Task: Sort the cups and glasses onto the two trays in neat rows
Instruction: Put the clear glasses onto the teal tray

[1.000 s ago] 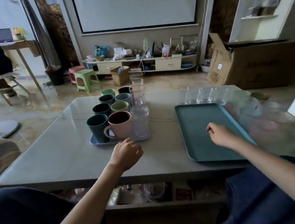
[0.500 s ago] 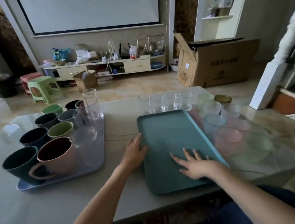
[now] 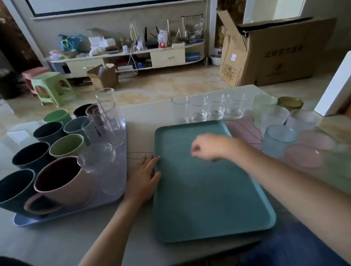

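Cups and glasses stand in two groups on the table [image 3: 61,244], one either side of a teal tray [image 3: 210,207] that lies bare close to the near edge. On the left, a pale blue tray [image 3: 25,220] carries the mugs in two rows: nearest are a dark teal mug [image 3: 9,190] and a pink mug [image 3: 62,182] with its handle toward the viewer, and behind them a navy mug [image 3: 29,154], an olive mug [image 3: 67,145], then further mugs in grey, blue, green and black. Clear glasses [image 3: 103,132] form a third row along that tray's right side.

The left hand [image 3: 142,178] lies flat on the table between the two trays, fingers straight and resting against the teal tray's left rim. The right hand [image 3: 213,147] is above the far half of the teal tray, blurred, its fingers loosely curled with nothing in them; whether it touches the tray cannot be told.

Right of the teal tray stand frosted coloured tumblers, a pink tumbler [image 3: 303,155] nearest and a blue tumbler [image 3: 278,139] behind it, with paler ones beyond and an amber glass [image 3: 290,103] at the far corner. Just past the teal tray's far edge, four small clear glasses [image 3: 208,109] stand in a line. Across the room are a green stool [image 3: 52,86] and a large cardboard box [image 3: 275,52].
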